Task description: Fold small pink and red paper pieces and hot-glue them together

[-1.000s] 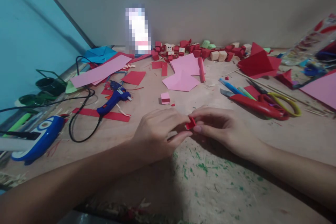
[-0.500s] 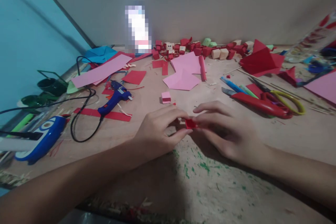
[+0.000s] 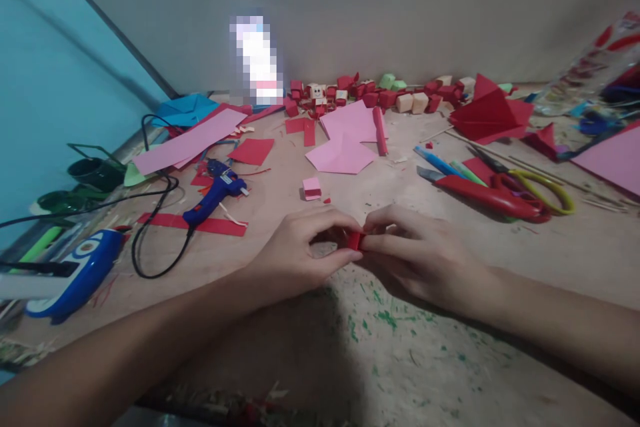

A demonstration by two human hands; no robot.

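A small red folded paper piece (image 3: 355, 241) sits between my two hands just above the wooden table (image 3: 280, 213). My left hand (image 3: 300, 253) pinches its left side with thumb and fingers closed. My right hand (image 3: 415, 257) pinches its right side, fingers curled over it. Most of the piece is hidden by my fingertips. A small pink paper cube (image 3: 312, 188) lies a little beyond my hands.
A blue glue gun (image 3: 215, 192) with black cord lies left on a red strip. Pink paper sheets (image 3: 345, 147), red scissors (image 3: 493, 197), yellow-handled scissors (image 3: 543, 185) and pens lie beyond. Several small red and beige cubes (image 3: 380, 93) line the wall. A blue object (image 3: 75, 273) sits far left.
Both hands have closed in tighter on the red piece, which now shows less between the fingertips. The view has shifted slightly.
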